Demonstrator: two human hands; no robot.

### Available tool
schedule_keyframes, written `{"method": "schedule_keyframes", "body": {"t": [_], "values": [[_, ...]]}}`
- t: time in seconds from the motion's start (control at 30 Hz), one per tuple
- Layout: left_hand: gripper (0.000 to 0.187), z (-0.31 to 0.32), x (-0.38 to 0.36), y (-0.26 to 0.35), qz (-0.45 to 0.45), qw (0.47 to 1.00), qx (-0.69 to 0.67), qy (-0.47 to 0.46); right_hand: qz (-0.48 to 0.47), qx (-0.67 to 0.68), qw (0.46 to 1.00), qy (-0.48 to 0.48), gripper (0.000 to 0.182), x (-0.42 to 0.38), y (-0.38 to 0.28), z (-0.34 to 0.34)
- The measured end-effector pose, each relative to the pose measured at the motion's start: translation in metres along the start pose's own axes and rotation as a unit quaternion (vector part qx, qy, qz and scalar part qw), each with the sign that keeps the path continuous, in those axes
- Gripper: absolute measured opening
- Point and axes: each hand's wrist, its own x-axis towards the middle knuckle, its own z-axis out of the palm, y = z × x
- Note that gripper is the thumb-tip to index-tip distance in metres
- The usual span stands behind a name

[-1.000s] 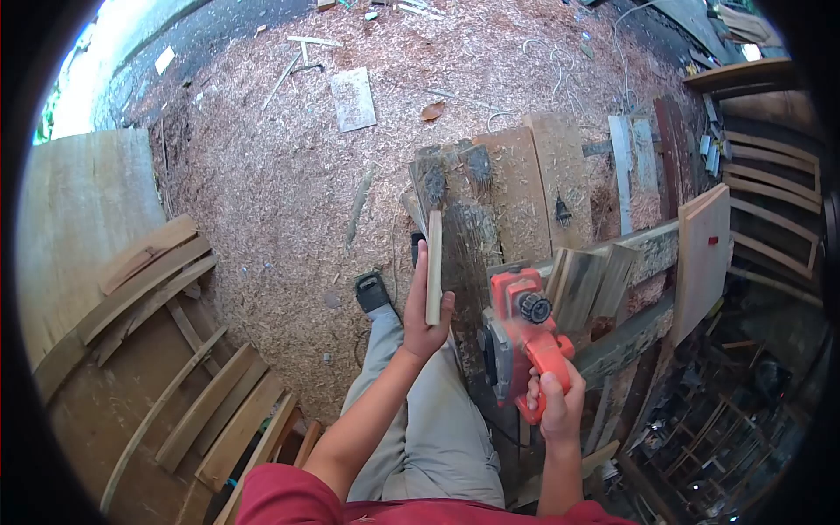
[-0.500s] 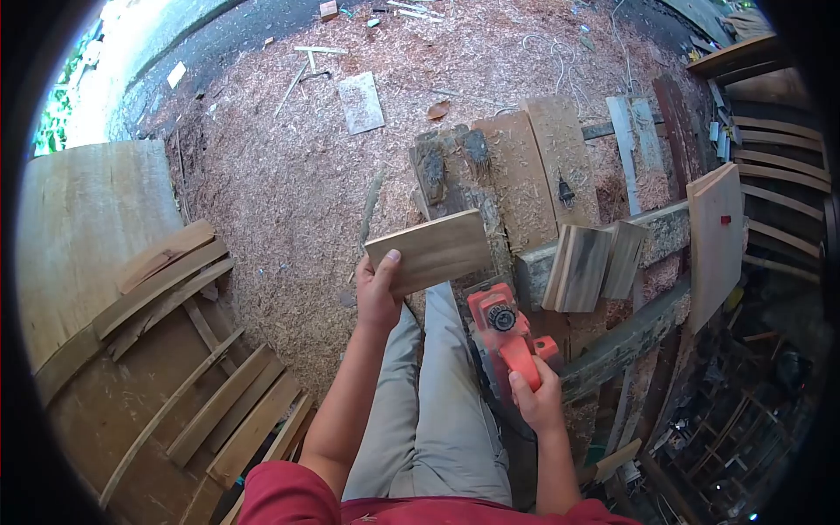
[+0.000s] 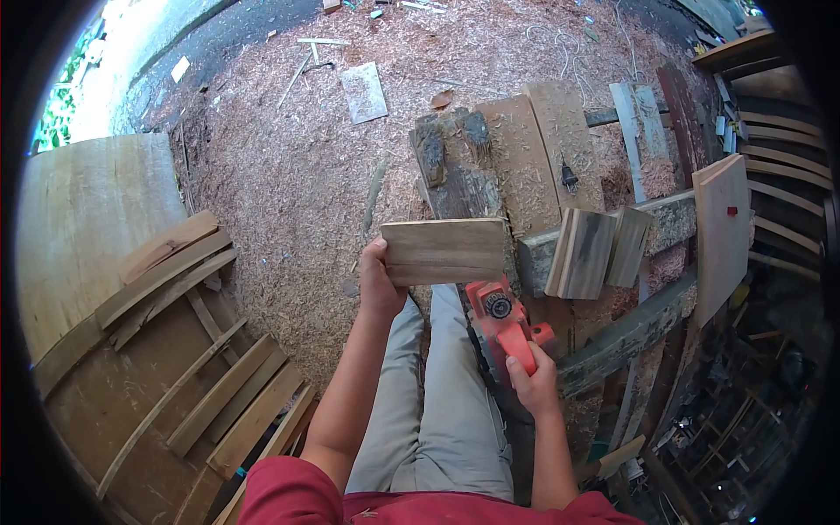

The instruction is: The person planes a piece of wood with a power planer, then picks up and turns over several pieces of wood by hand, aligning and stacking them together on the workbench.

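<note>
A flat rectangular wooden board (image 3: 444, 252) is held up by its left end in my left hand (image 3: 378, 282), with the thumb on its near face. My right hand (image 3: 534, 378) is wrapped round the handle of a red power planer (image 3: 500, 311), which rests on the bench just right of my legs. The board's lower right corner overlaps the top of the planer in view. Right of the planer, several small boards (image 3: 584, 254) lean together on a thick beam (image 3: 674, 220).
Wood shavings (image 3: 289, 175) cover the ground ahead. Curved and straight wooden pieces (image 3: 223, 394) lie at the left, below a plywood sheet (image 3: 96, 210). A black plug (image 3: 569, 178) lies on a plank. A larger panel (image 3: 719, 236) stands at the right.
The board in my left hand has turned to lie nearly level across the view, shifting slightly right. My right hand stays on the planer. The whole view has shifted slightly.
</note>
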Motion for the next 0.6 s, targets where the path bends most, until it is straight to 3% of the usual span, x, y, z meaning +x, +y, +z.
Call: {"method": "schedule_keyframes", "body": {"t": [0.1,0.2,0.3,0.47,0.6], "values": [[0.052,-0.006,0.003,-0.005,0.014,0.999,-0.022,-0.027,-0.003,0.006,1.0,0.001,0.031,0.002,0.004,0.0],[0.057,-0.036,0.026,-0.017,-0.021,0.975,-0.192,-0.113,-0.003,0.004,1.0,0.0,0.03,0.004,0.002,-0.002],[0.059,-0.023,0.021,-0.015,0.007,0.991,-0.1,-0.091,-0.001,-0.004,1.0,-0.003,0.029,0.005,0.001,-0.004],[0.059,-0.007,0.017,-0.014,0.004,0.994,-0.081,-0.075,-0.05,-0.013,0.999,0.018,0.029,0.009,0.002,-0.003],[0.059,-0.009,0.022,-0.017,-0.008,0.991,-0.107,-0.078,-0.026,-0.01,0.999,0.015,0.029,0.009,0.004,0.0]]}}
